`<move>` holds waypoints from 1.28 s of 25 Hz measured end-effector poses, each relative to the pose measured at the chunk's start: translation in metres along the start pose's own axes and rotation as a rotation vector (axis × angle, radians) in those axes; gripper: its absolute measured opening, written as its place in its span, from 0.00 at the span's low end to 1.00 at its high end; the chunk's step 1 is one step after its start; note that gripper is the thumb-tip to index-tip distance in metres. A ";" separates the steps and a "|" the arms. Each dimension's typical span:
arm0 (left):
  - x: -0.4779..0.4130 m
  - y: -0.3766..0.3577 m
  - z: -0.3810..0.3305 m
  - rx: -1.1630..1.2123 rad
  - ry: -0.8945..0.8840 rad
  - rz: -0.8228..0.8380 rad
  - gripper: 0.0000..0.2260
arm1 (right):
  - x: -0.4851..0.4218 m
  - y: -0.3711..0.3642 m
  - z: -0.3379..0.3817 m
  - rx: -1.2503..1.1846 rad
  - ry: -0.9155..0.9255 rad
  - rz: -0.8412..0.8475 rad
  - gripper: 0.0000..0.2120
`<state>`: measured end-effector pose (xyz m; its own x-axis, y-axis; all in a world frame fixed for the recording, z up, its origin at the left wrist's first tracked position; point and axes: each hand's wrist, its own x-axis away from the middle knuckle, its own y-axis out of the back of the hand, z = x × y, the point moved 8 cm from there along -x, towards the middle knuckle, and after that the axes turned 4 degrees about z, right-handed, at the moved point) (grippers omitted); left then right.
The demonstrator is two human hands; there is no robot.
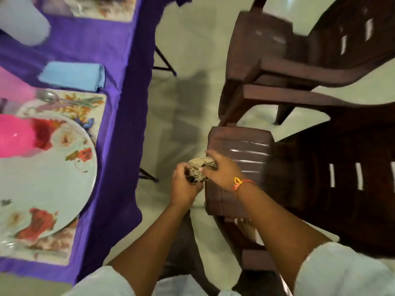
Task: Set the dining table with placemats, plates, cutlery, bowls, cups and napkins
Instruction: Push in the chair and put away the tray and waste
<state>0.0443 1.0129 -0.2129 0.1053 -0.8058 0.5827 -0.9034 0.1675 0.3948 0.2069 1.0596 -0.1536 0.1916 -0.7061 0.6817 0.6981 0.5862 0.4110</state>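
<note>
Your pale sleeves (102,280) sit closest, at the bottom edge, with both forearms reaching forward. On the purple-covered table (124,86) to your left, a flowered plate (64,178) lies on a placemat (96,112), a pink bowl (15,135) overlapping its left rim and a folded blue napkin (72,76) beyond. Well apart to the right, over the floor, your left hand (183,184) and right hand (222,169) both grip a crumpled grey bundle (197,167) between them, just beside a brown chair (241,142).

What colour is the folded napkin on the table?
The napkin is light blue; the head view shows it.
</note>
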 end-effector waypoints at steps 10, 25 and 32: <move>0.234 -0.039 0.015 0.111 0.088 -0.329 0.27 | 0.154 -0.032 -0.024 0.196 0.251 0.299 0.17; 0.696 -0.276 0.307 0.739 0.909 -1.052 0.28 | 0.492 -0.414 -0.173 1.481 0.936 1.104 0.30; 0.743 -0.395 0.308 0.930 1.022 -1.122 0.27 | 0.582 -0.430 -0.293 1.822 1.098 1.323 0.29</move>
<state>0.3514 0.1731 -0.1553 0.6413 0.4042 0.6521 -0.0995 -0.7989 0.5931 0.2201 0.2801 -0.1112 0.3511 0.5866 0.7298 -0.8558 -0.1153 0.5043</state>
